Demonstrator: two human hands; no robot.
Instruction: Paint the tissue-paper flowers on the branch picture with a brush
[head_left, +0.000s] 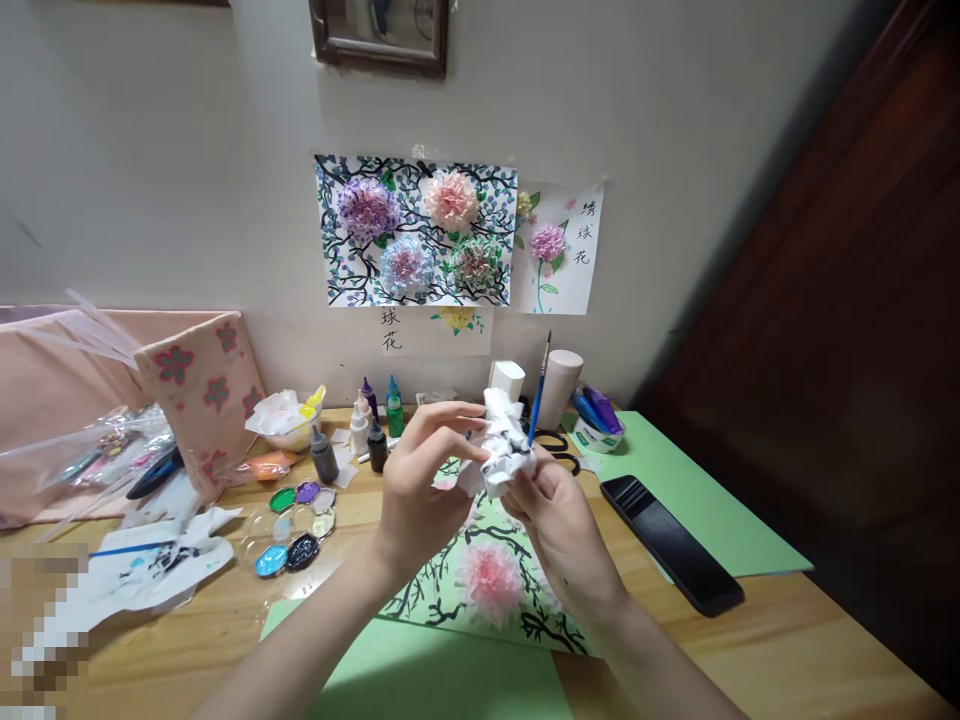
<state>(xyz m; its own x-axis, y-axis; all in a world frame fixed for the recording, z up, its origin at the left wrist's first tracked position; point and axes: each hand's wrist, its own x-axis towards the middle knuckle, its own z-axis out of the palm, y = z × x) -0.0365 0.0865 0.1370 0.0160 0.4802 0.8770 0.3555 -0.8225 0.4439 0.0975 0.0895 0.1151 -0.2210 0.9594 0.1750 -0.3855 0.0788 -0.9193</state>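
Note:
A crumpled white tissue [504, 450] with dark smudges is held up over the table between my two hands. My left hand [431, 470] pinches it from the left with bent fingers. From below and the right, my right hand [559, 510] grips the tissue's lower end. A paintbrush [538, 390] with a blue handle stands upright in my right hand, dark bristles at the top; its lower end is hidden by the fingers. Beneath the hands lies a painting of black branches [431, 595] with a pink paper flower [491, 583] on it.
A paint palette [301, 550] and paint bottles [324, 456] stand left of my hands. Farther left lies a stained tissue [161, 565] with another brush. At right are a black phone [671, 545], green paper [701, 490] and black scissors [559, 452]. Flower artwork [352, 255] hangs on the wall.

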